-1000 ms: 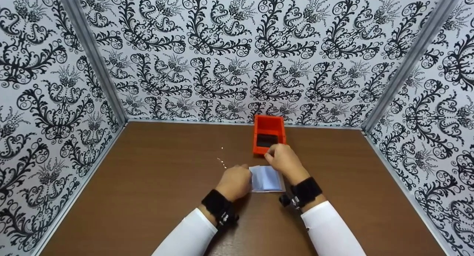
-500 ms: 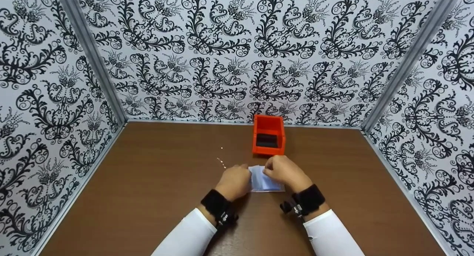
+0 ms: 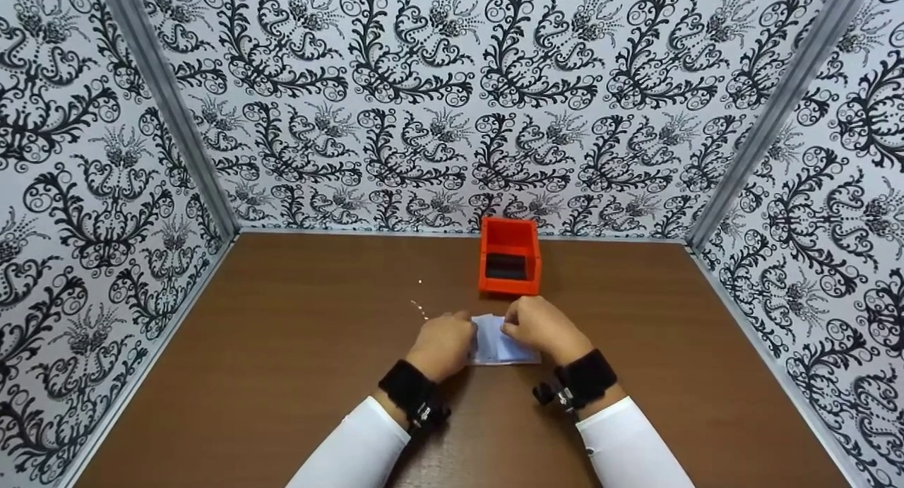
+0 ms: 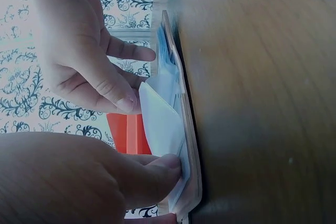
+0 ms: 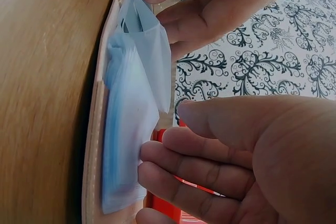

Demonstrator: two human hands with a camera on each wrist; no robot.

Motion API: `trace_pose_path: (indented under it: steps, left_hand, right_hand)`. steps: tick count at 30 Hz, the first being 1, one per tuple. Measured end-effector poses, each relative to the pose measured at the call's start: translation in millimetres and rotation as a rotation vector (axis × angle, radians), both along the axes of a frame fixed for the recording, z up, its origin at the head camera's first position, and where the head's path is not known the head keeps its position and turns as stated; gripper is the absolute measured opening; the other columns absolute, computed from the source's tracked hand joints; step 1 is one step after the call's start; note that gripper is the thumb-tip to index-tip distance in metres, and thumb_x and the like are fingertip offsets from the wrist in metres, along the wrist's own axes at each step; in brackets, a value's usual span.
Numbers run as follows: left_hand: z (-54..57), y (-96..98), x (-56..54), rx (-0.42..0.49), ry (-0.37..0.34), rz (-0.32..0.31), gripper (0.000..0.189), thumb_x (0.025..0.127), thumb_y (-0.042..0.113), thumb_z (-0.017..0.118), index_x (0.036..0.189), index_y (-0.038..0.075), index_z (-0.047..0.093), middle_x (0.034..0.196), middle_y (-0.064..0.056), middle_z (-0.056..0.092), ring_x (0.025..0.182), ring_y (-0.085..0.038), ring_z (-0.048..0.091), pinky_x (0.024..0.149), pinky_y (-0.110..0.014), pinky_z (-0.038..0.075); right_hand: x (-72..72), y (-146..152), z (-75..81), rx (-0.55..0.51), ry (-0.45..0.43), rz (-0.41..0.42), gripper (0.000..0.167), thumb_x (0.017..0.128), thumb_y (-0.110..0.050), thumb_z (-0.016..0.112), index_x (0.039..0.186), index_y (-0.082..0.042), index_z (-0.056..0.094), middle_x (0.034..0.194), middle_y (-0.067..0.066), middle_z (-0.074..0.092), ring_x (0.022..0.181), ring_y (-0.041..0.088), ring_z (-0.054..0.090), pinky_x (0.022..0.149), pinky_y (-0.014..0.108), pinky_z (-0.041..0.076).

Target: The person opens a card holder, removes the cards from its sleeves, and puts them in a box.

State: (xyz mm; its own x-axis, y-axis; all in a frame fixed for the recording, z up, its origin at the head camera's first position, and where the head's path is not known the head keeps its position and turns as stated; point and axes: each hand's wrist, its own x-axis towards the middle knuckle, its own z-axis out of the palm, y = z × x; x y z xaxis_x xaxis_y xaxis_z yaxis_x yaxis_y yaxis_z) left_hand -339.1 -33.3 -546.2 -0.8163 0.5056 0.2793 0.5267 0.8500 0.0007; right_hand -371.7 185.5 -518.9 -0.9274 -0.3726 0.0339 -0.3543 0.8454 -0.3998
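Note:
A card holder (image 3: 494,343) with clear, bluish plastic sleeves lies spread on the brown table. Its thin tan cover (image 5: 93,156) shows stitching along the edge in the right wrist view. My left hand (image 3: 443,343) grips the holder's left side, thumb (image 4: 167,163) pressed on the sleeves. One loose sleeve (image 5: 155,56) stands up from the others. My right hand (image 3: 544,325) is over the right half, fingers loosely bent, with a gap between thumb and forefinger. Its fingertips (image 5: 148,150) are right at the edge of the stacked sleeves.
Behind the holder stands an orange bin (image 3: 509,287) with a dark item (image 3: 506,266) inside. Small bright specks (image 3: 419,308) show on the table (image 3: 304,318) left of the bin. Patterned walls (image 3: 424,121) enclose the back and sides.
My right hand has come back from the bin's front edge to the sleeves, then stayed there. My left hand has kept its grip on the holder.

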Motion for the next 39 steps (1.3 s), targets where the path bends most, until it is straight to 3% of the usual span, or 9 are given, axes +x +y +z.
trace_pose_path:
  steps: [5,17,26,32,39]
  left_hand:
    - [1.1,-0.4,0.7,0.02,-0.007,-0.011,0.011,0.084,0.012,0.088,0.092,0.013,0.081,0.096,-0.003,0.078,0.085,-0.027,0.075,0.07,-0.044,0.065]
    - [0.2,-0.1,-1.2,0.033,-0.026,0.005,0.008,0.089,0.011,0.085,0.094,0.014,0.081,0.096,-0.005,0.08,0.087,-0.028,0.074,0.074,-0.045,0.065]
    - [-1.2,0.0,-3.8,0.087,-0.027,0.004,0.01,0.088,0.005,0.082,0.09,0.014,0.078,0.092,-0.004,0.081,0.083,-0.03,0.078,0.069,-0.047,0.065]
    - [-0.6,-0.5,-4.6,0.134,-0.042,-0.011,0.013,0.084,0.003,0.081,0.085,0.016,0.077,0.086,-0.005,0.08,0.077,-0.031,0.078,0.065,-0.049,0.063]
    - [-0.1,0.1,-3.8,0.121,-0.023,0.0,0.012,0.084,0.007,0.085,0.084,0.016,0.077,0.087,-0.006,0.081,0.077,-0.032,0.079,0.065,-0.05,0.064]
  right_hand:
    - [-0.3,0.2,-1.7,0.011,0.017,-0.002,0.014,0.101,-0.019,0.081,0.096,-0.008,0.09,0.088,0.003,0.084,0.071,0.014,0.064,0.073,0.04,0.061]
    - [-0.8,2.7,-2.7,-0.009,0.087,0.048,0.014,0.096,-0.014,0.078,0.087,-0.009,0.088,0.084,0.001,0.083,0.067,0.012,0.061,0.066,0.036,0.057]
    - [-0.4,3.3,-2.6,-0.009,0.07,0.034,0.014,0.097,-0.015,0.078,0.087,-0.011,0.088,0.082,-0.002,0.081,0.067,0.012,0.059,0.066,0.035,0.054]
    - [-1.2,3.4,-3.6,-0.008,0.061,0.016,0.013,0.098,-0.018,0.079,0.091,-0.012,0.089,0.086,0.0,0.083,0.071,0.014,0.064,0.072,0.04,0.06]
    - [4.7,-0.8,4.0,-0.091,0.029,0.013,0.011,0.099,-0.02,0.082,0.097,-0.01,0.088,0.091,0.001,0.083,0.075,0.013,0.068,0.079,0.043,0.064]
